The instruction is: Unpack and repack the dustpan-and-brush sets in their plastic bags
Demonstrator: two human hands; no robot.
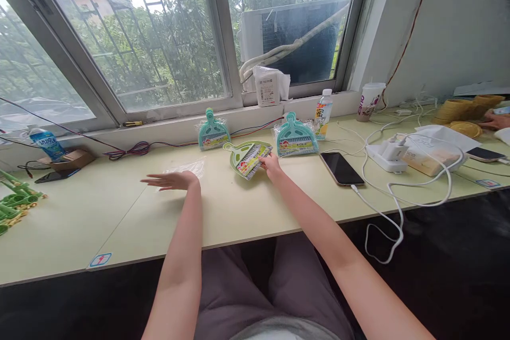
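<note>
My right hand (271, 165) grips the near edge of a light green mini dustpan-and-brush set (246, 156) lying on the pale table (119, 212). My left hand (169, 180) hovers flat and open just in front of a clear plastic bag (187, 168). Two teal dustpan sets in plastic wrap lean against the window ledge: one (213, 133) to the left of the green set, one (297, 137) to its right.
A black phone (340, 168) on a white charging cable (392, 196) lies to the right, with a white power strip (388, 154), a bottle (323, 111) and a cup (370, 101). Green plastic parts (16, 202) sit far left. Another person's hand (494, 121) shows far right.
</note>
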